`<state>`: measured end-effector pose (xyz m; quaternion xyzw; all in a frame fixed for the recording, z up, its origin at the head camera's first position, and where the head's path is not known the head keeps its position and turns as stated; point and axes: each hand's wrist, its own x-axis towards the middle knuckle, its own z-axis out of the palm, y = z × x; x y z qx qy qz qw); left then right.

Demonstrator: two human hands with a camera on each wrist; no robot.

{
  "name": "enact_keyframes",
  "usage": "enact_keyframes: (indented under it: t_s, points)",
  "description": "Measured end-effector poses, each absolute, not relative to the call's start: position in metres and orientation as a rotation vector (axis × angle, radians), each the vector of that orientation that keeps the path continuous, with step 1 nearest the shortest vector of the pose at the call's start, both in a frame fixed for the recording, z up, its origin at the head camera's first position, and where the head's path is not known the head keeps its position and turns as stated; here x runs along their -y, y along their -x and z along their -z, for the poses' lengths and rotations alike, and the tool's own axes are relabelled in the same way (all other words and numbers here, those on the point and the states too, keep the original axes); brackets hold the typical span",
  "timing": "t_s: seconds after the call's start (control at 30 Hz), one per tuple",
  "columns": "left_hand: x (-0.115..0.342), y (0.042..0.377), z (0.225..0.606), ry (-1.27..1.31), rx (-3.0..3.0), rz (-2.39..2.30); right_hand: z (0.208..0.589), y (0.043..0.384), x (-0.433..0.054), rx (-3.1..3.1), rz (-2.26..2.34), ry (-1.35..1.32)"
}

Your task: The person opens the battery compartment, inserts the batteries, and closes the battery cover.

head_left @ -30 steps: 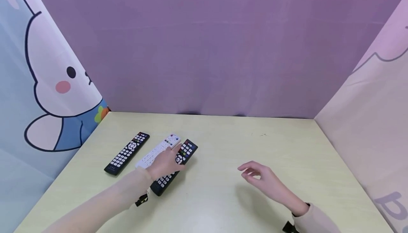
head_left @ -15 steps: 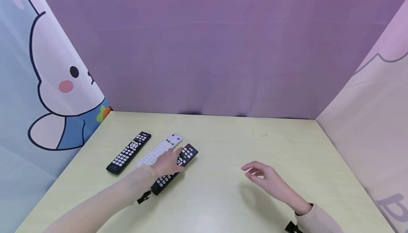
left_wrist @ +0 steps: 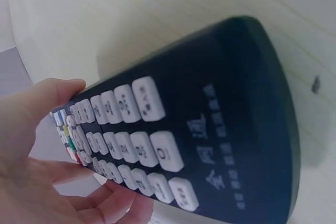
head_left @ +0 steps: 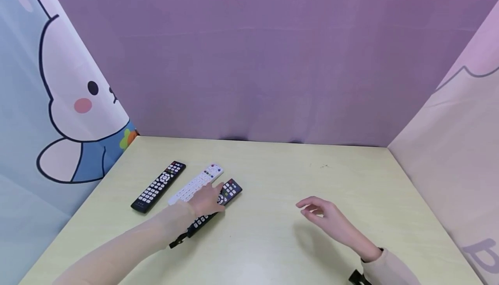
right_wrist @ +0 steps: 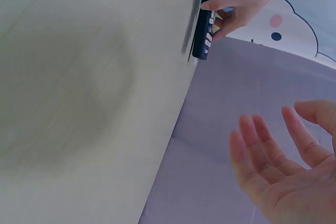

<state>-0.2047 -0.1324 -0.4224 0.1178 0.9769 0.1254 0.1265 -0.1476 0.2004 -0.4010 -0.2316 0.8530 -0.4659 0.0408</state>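
Observation:
My left hand (head_left: 204,200) grips a black remote control (head_left: 231,191) with pale buttons across its middle, thumb on one long edge and fingers at the other. In the left wrist view the remote (left_wrist: 236,114) shows its lower end, with printed white characters, close over the tabletop. Beside it lies a white remote control (head_left: 193,186), partly covered by the same hand. Another black remote control (head_left: 159,186) lies farther left, parallel to the white one. My right hand (head_left: 323,218) hovers above the table on the right, fingers loosely curved and holding nothing.
The pale wooden table (head_left: 269,168) ends at a purple cloth backdrop (head_left: 253,81). A printed cartoon panel (head_left: 78,116) stands on the left and a pale panel (head_left: 452,155) on the right. Black straps show at both wrists.
The gripped black remote has tipped, its upper end dropping slightly nearer to me as the left hand turns a little. The right hand keeps its pose; the whole head view shifts slightly right.

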Motion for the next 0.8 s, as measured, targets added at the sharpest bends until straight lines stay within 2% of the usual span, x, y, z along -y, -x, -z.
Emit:
enact_keyframes:
  t_s: [0.8]
  points:
    - [0.1305, 0.2034, 0.4202, -0.327, -2.821, -0.375, 0.4030, 0.1491, -0.2051, -2.590, 1.430, 0.667]
